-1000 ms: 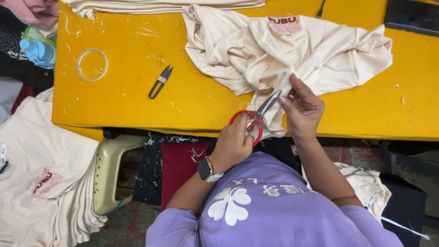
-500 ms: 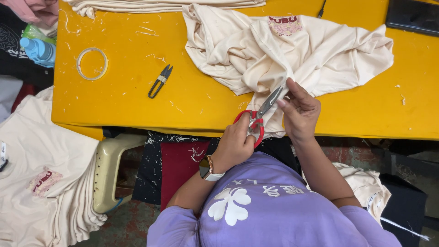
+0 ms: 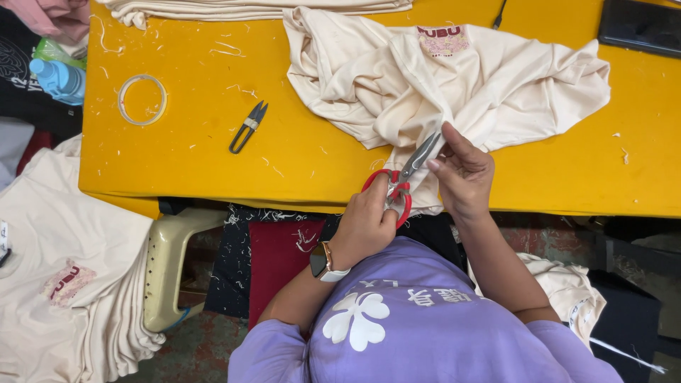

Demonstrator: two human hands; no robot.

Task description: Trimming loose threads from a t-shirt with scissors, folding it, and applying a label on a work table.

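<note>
- At the far left, below the desk's edge, we see a stack of cream shirts with pink prints. Above it lies a blue bottle.
- On the left part of the yellow desk lie a ring of clear tape and small black thread snips, well apart from the hands. White thread scraps are scattered all over the desk.
- Along the top edge lies a folded cream stack.
- Near the middle, the left hand, with a watch on its wrist, has its fingers closed through the red handles of the scissors. The blades point up and right, into the cloth.
- The cream garment lies rumpled over the desk's centre and right. One fold hangs over the near edge, between the two hands.
- Just right of the blades, the right hand pinches that fold, its fingers closed on the cloth and holding it taut.
- We judge the trimming of this garment to be in progress. The scraps and stacks suggest that other pieces are finished, though we cannot tell how much of this one remains.
- Further right, the top corner holds a dark flat device. More cream cloth lies below the desk, beside the person.
</note>
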